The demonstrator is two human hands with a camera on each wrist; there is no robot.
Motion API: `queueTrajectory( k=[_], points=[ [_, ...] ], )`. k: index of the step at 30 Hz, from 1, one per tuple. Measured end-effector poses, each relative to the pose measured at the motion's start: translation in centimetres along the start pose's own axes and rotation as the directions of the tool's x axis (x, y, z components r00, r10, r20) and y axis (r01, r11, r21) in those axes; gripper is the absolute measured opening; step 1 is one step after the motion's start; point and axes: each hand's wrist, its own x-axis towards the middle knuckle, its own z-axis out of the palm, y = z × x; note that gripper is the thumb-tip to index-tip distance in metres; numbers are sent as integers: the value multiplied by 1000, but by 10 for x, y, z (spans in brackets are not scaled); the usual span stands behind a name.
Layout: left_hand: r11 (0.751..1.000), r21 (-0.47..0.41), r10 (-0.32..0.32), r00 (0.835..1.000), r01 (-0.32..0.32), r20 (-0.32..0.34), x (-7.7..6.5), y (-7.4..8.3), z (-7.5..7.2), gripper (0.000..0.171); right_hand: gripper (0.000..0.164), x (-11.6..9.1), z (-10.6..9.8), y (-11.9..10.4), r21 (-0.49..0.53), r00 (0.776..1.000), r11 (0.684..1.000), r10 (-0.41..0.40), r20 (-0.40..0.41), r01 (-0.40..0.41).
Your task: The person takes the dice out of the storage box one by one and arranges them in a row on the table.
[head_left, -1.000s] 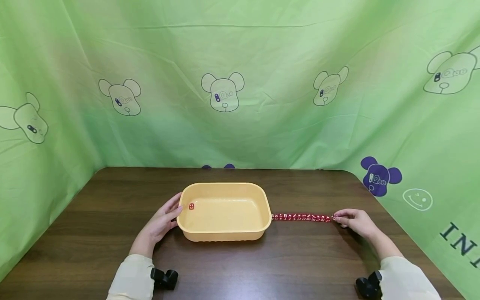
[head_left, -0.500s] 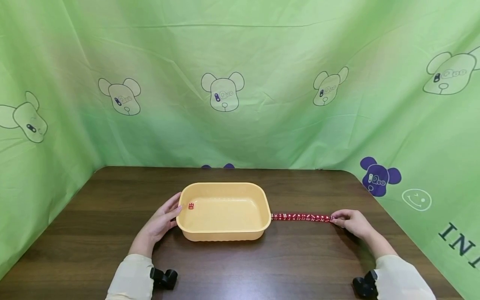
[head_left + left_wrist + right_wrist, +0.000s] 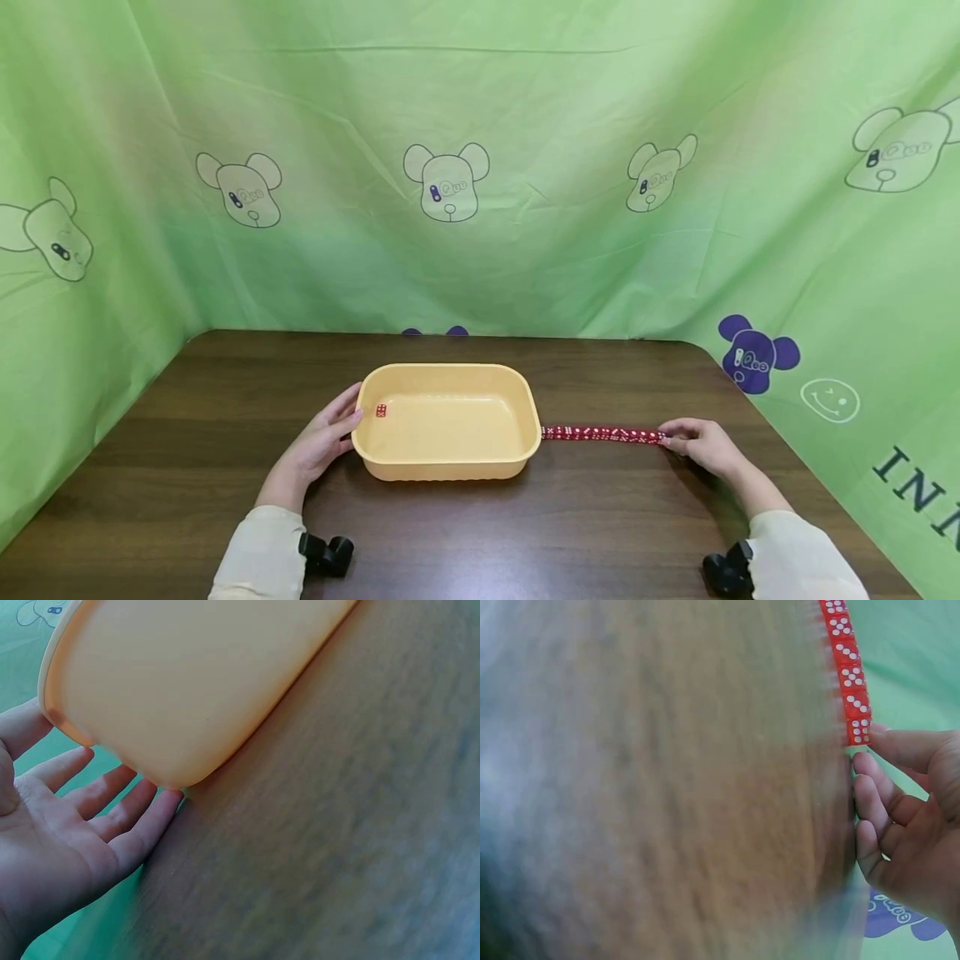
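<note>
A yellow plastic basin sits on the table, with one red die inside near its left end. My left hand holds that end, thumb at the rim and fingers against the outer wall, as the left wrist view shows. From the right wall a straight row of red dice with white dots runs along the table. At the row's far right end, my right hand pinches the last die between thumb and index finger. The other fingers are loosely bent below it; the index finger is mostly hidden in the right wrist view.
The dark wood table stands against a green cloth printed with bear heads. Each wrist wears a black camera mount, one on the left and one on the right.
My right hand has moved slightly left and settled against the row's end. The basin, the die inside and my left hand have stayed practically still; the view has shifted a little.
</note>
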Motion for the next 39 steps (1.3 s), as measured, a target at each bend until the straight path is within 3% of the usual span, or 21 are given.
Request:
queueTrajectory(
  k=[7,11,15,23,33,39],
  points=[
    [1000,1,2,1000,-2,13,-1,0,0,54,36,-4,-5,-3,124,997,990,59,43,-64],
    [1000,-1,-6,1000,6,-6,-1,0,0,54,42,-5,-11,-9,126,995,988,80,62,-88],
    [1000,2,-1,1000,1,-4,0,1,1,53,44,-3,-20,-18,129,998,989,63,25,-66],
    [1000,0,-1,1000,1,-3,0,0,2,53,31,12,-37,-44,176,1000,984,12,-18,-8],
    [1000,-15,4,1000,-4,-4,-1,-1,0,53,13,35,-34,-79,239,1000,971,-25,-12,27],
    [1000,-7,5,1000,-5,-1,1,0,0,53,41,51,-28,-100,283,995,954,-96,-31,100]
  ],
)
